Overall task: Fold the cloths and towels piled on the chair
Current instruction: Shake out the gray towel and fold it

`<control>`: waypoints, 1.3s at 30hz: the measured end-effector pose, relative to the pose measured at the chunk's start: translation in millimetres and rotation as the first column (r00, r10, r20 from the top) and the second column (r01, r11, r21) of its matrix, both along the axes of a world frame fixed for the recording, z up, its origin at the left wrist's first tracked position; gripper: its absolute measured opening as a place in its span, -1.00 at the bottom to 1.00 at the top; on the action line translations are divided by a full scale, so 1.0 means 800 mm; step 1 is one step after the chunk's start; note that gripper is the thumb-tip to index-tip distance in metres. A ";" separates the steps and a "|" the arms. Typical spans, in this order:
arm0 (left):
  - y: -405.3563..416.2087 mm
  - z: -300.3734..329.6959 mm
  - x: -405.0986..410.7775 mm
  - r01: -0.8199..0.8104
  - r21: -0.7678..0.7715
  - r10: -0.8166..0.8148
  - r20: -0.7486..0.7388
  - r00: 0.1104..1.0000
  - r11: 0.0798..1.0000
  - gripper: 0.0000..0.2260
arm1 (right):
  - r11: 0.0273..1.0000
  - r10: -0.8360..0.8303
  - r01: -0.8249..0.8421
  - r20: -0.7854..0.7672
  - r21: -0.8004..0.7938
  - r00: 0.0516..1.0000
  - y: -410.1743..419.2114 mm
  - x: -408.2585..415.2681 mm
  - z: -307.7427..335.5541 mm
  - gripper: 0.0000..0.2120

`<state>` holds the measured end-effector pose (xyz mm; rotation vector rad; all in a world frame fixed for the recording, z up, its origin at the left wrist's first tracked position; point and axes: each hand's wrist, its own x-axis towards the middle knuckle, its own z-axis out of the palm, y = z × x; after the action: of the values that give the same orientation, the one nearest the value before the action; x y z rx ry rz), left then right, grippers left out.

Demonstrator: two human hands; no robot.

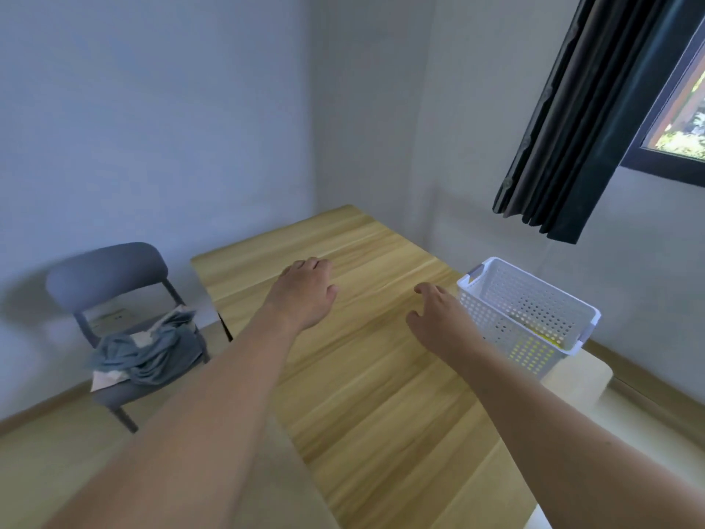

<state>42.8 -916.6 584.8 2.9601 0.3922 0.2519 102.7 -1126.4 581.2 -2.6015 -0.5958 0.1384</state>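
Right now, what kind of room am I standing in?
Probably a plain room in a home, maybe a dining corner or spare room: a wooden table, a grey chair piled with cloths, and a dark curtain beside a window.

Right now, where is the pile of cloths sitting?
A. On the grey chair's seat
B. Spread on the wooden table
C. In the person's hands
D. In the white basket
A: the pile of cloths lies crumpled on the seat of the grey chair, left of the wooden table, while the left hand and right hand hold nothing.
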 end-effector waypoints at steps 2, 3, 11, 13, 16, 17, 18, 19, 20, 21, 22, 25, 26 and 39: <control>0.044 0.003 -0.024 0.015 -0.008 -0.015 0.009 1.000 1.000 -0.60 | 0.999 -0.032 0.032 0.017 0.006 0.999 0.042 -0.027 0.005 -0.51; 0.065 0.005 -0.036 0.029 -0.013 -0.029 0.008 1.000 0.999 -0.60 | 0.999 -0.046 0.045 0.014 0.011 0.999 0.063 -0.042 0.007 -0.51; 0.213 0.007 -0.123 0.024 -0.091 -0.027 -0.038 0.999 0.996 -0.58 | 1.000 -0.010 0.010 -0.025 0.000 1.000 0.205 -0.123 0.011 -0.51; 0.247 0.005 -0.141 -0.009 -0.120 0.005 -0.036 0.999 0.993 -0.58 | 1.000 0.018 -0.019 -0.045 -0.003 0.999 0.242 -0.127 0.010 -0.50; 0.305 -0.008 -0.174 -0.047 -0.123 0.042 -0.042 0.998 0.991 -0.58 | 0.996 0.086 -0.086 -0.041 -0.012 0.995 0.315 -0.135 0.003 -0.51; 0.328 -0.012 -0.184 -0.058 -0.127 0.051 -0.057 0.997 0.990 -0.58 | 0.994 0.109 -0.109 -0.052 -0.008 0.993 0.342 -0.142 0.000 -0.51; 0.354 -0.015 -0.194 -0.073 -0.132 0.064 -0.071 0.995 0.989 -0.59 | 0.990 0.137 -0.138 -0.067 -0.003 0.988 0.369 -0.150 -0.005 -0.51; 0.381 -0.019 -0.202 -0.089 -0.133 0.079 -0.076 0.994 0.987 -0.61 | 0.987 0.163 -0.164 -0.077 0.002 0.984 0.397 -0.157 -0.009 -0.50; 0.411 -0.021 -0.208 -0.109 -0.130 0.099 -0.076 0.992 0.985 -0.63 | 0.984 0.178 -0.178 -0.081 0.002 0.981 0.425 -0.162 -0.013 -0.50; 0.441 -0.022 -0.212 -0.126 -0.131 0.117 -0.072 0.991 0.983 -0.64 | 0.983 0.182 -0.182 -0.079 0.008 0.980 0.454 -0.165 -0.015 -0.50; 0.472 -0.024 -0.216 -0.138 -0.140 0.129 -0.069 0.989 0.980 -0.63 | 0.984 0.178 -0.177 -0.079 0.018 0.981 0.483 -0.167 -0.017 -0.50; 0.564 -0.032 -0.225 -0.149 -0.166 0.136 -0.089 0.987 0.975 -0.60 | 0.985 0.174 -0.173 -0.083 0.022 0.981 0.569 -0.174 -0.021 -0.50; 0.594 -0.037 -0.227 -0.157 -0.180 0.139 -0.110 0.984 0.971 -0.59 | 0.985 0.175 -0.174 -0.100 0.016 0.979 0.594 -0.178 -0.025 -0.50; 0.860 -0.121 -0.162 -0.181 -0.235 0.106 -0.299 0.948 0.955 -0.63 | 0.984 0.161 -0.176 -0.292 -0.023 0.943 0.849 -0.099 -0.103 -0.50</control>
<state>-87.0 -228.4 488.4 2.7116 0.6275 -0.1999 23.3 -446.8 499.0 -2.5068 -0.7124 0.5853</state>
